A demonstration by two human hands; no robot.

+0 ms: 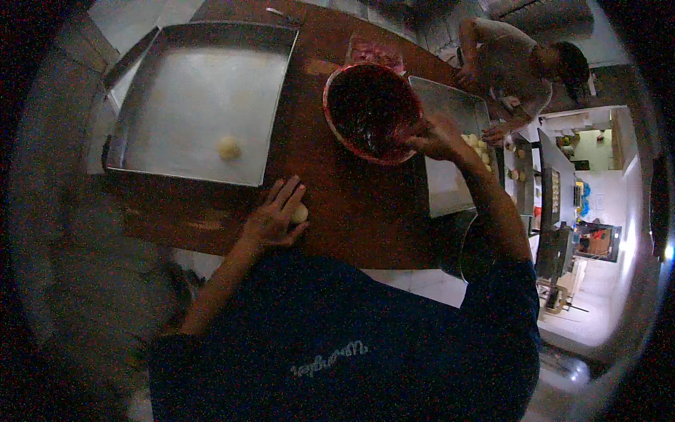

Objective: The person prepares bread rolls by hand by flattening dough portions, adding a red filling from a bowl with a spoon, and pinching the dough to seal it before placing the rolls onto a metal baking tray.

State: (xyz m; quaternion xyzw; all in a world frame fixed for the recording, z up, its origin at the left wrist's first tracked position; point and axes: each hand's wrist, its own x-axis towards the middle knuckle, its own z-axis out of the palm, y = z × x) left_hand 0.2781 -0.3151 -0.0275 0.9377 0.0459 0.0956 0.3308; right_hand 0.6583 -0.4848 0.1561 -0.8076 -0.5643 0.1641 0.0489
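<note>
While a pale dough ball (300,213) is pressed against the wooden table (351,211) under the flattened, open left hand (273,219), the rim of the red bowl (370,111) is gripped by the right hand (437,138). One dough piece (228,148) is seen in the metal tray (176,84).

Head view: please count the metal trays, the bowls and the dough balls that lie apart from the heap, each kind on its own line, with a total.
Metal trays: 2, a big one at left and one at right holding a heap of dough.
Bowls: 1, red, under the right hand.
Single dough balls: 2, one in the big tray, one under the left hand.
Total: 5.
</note>
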